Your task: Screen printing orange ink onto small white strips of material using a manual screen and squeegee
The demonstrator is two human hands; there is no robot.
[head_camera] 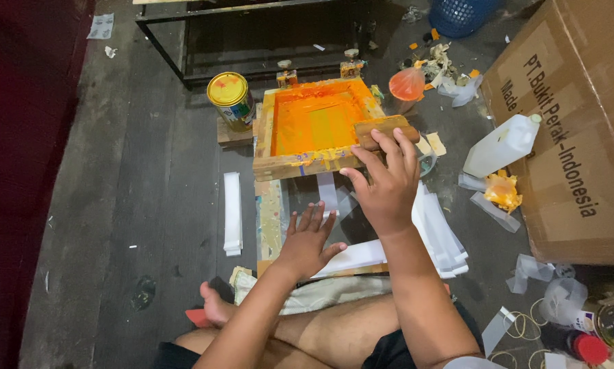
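Hands at an orange-stained printing frame on the floor

Fingers of the right hand (pixel 387 188) curl over the near right corner of a wooden screen-printing frame coated in orange ink (pixel 315 126), the fingertips resting on a wooden-handled squeegee (pixel 383 130) that lies across that corner. The left hand (pixel 307 239) lies flat with its fingers spread and loose, pressing on a pale printing board (pixel 271 219) just below the frame, gripping nothing. A strip of white translucent plastic (pixel 329 193) shows between the two hands, under the raised front edge of the frame.

To the right of the right forearm sits a fanned stack of white plastic sheets (pixel 443 239). A separate narrow stack of white strips (pixel 232 212) lies on the dark floor (pixel 150 171) to the left of the board. Beside the frame's far left corner stands a tin can with a yellow lid (pixel 230 99). Beyond the frame's right side sits a small bag filled with orange ink (pixel 407 83). Farther right, a white plastic jerrycan (pixel 501 145) leans against a large brown cardboard box (pixel 580 137). A blue plastic basket (pixel 461 15) stands at the top edge.
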